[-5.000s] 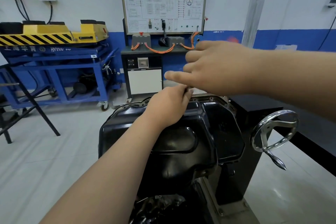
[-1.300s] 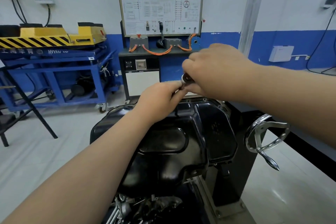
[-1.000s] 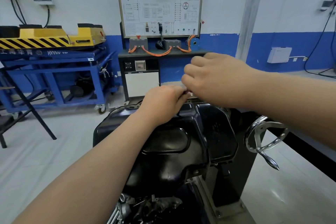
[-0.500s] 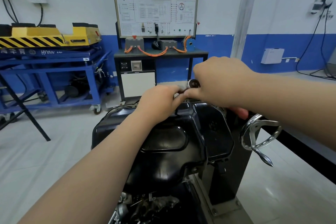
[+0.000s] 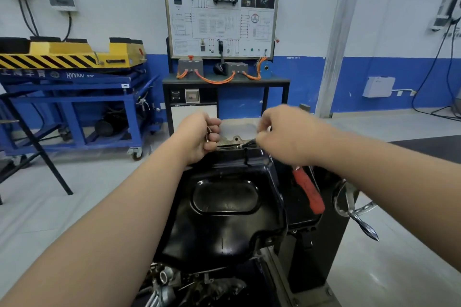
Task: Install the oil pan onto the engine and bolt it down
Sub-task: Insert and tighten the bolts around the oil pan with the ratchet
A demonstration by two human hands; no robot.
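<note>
Head cam: you're standing over the black oil pan (image 5: 224, 207), which is sitting on top of the engine (image 5: 189, 284) w/ its sump bulge facing up at you. The pan's far edge is lying against a bare grey metal face (image 5: 234, 139).

Your L hand (image 5: 197, 137) is hanging over the pan's far-left corner. Its fingers are curling in tight round small shiny metal pieces (image 5: 208, 132), too small & blurry to tell if they're bolts.

Your R hand (image 5: 282, 139) is curling round the head end of a red-handled wrench (image 5: 309, 192). The red grip is sticking out below your wrist & running back over the pan's right side. A dark tip is poking out past your fingers toward the far edge, approx. mid-width. Can't tell whether it's sitting on a bolt, since the hand is blurring.

A chrome handwheel (image 5: 349, 204) is sticking out of the black stand (image 5: 311, 257), right of the pan.

Bkgd: a training board w/ a wiring diagram (image 5: 220, 15) is standing at the wall on a dark counter (image 5: 274, 81) that's carrying orange cables (image 5: 214, 80). To its left, a yellow lift w/ black hazard stripes (image 5: 62, 57) is sitting on a blue wheeled cart (image 5: 74, 97).
</note>
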